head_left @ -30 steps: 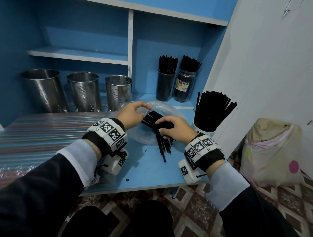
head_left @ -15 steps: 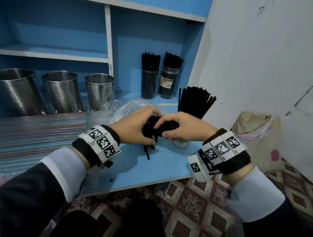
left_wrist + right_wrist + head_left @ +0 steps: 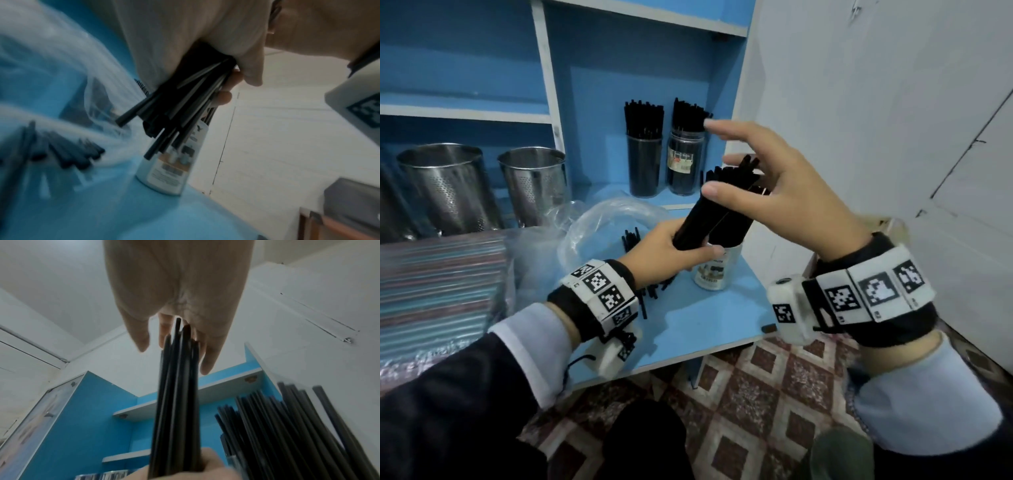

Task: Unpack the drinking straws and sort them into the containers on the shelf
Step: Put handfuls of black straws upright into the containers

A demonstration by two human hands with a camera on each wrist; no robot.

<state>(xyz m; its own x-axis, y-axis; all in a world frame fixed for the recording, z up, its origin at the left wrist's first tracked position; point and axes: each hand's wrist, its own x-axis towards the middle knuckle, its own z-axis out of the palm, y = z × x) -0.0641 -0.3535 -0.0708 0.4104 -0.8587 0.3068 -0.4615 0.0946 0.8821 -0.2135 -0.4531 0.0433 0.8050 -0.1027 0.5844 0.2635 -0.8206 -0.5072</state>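
A person stands at a blue shelf unit, both forearms reaching forward. The left hand (image 3: 664, 250) wraps its fingers and thumb tightly around the lower end of a bundle of black straws (image 3: 717, 209), which tilts up and to the right. In the left wrist view the bundle's lower ends (image 3: 174, 113) fan out unevenly beneath the curled fingers (image 3: 225, 97).

The right hand (image 3: 784, 192) hovers at the top of the bundle with its fingers spread and nearly straight. The thumb (image 3: 726, 193) lies across the upper part of the straws; the index finger points left above them. In the right wrist view the straw tips (image 3: 180, 344) rise between the extended fingers (image 3: 141, 339); whether the fingertips press on the tips or sit just clear of them is hard to tell.

Directly below the bundle, on the blue tabletop (image 3: 698, 325), stands a white labelled cup (image 3: 717, 270), already holding black straws. Loose black straws (image 3: 631, 240) lie on the table near a crumpled clear plastic bag (image 3: 599, 226). At the back of the shelf, two dark containers (image 3: 643, 164) stand side by side, each packed with upright black straws. To the left sit perforated steel canisters (image 3: 450, 188), and in front of them a flat pack of multicoloured straws (image 3: 438, 291) in plastic wrap.
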